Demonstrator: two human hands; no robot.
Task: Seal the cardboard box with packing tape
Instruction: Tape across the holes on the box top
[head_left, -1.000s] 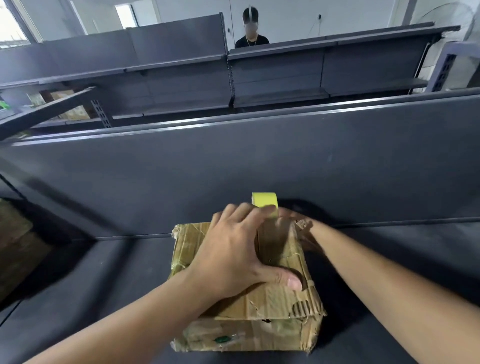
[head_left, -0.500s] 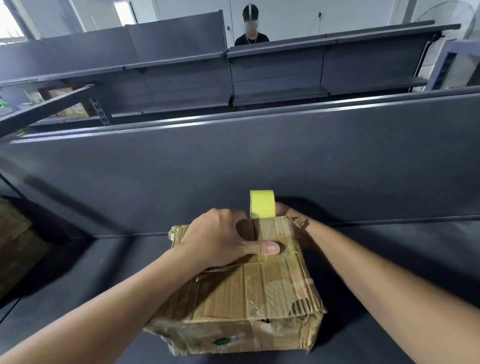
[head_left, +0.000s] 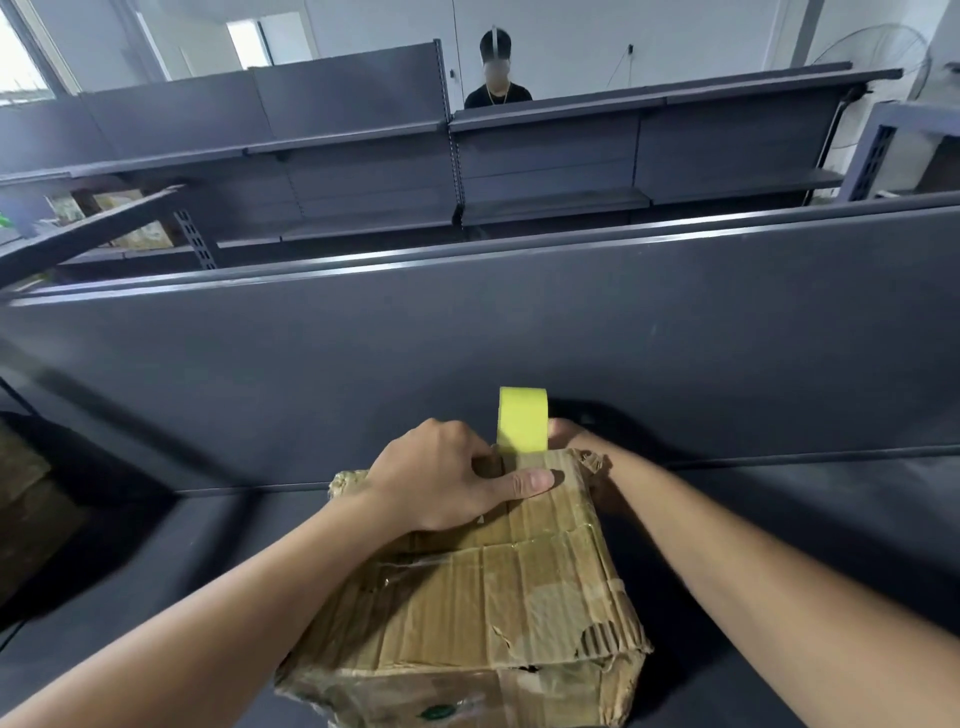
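Two bare hands meet at the far top edge of a worn cardboard box (head_left: 493, 587), which sits on a dark grey shelf (head_left: 156, 571) in front of a grey back panel (head_left: 467, 338). The left hand (head_left: 441, 478) lies on the box's top: its fingers are curled down over the far edge and its thumb is stretched flat across a strip of tape running along the top seam. Just beside those knuckles a yellow tape roll (head_left: 522, 418) stands upright on edge, its strip leading down onto the box. The right hand (head_left: 569, 434) reaches round the box's far right corner and touches the roll's right side. Most of it is hidden behind roll and box, so how its fingers lie I cannot tell. Beyond the panel stand more grey shelves – and a second person (head_left: 497, 78) (only head and shoulders show).
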